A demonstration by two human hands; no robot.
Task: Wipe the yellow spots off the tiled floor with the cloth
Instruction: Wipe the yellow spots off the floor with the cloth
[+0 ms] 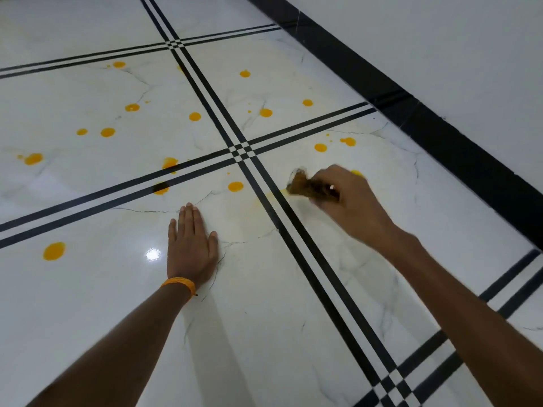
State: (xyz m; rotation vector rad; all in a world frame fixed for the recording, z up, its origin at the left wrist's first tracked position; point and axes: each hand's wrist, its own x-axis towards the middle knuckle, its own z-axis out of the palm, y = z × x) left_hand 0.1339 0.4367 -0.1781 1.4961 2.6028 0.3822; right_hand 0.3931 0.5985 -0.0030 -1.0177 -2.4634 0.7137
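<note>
My right hand is closed around a crumpled brownish cloth, whose free end touches the white tiled floor beside the black double stripe. A faint yellow smear lies under the cloth's tip. Flat on the tile, palm down with fingers together, rests my left hand; an orange band is on its wrist. Several round yellow spots dot the floor: one just left of the stripe, one at far left, one beyond the cloth, one half hidden behind my right hand.
Black double stripes cross the floor, meeting at a crossing ahead. A black skirting band runs along the white wall at the right. More yellow spots lie on the far tiles, such as one and another.
</note>
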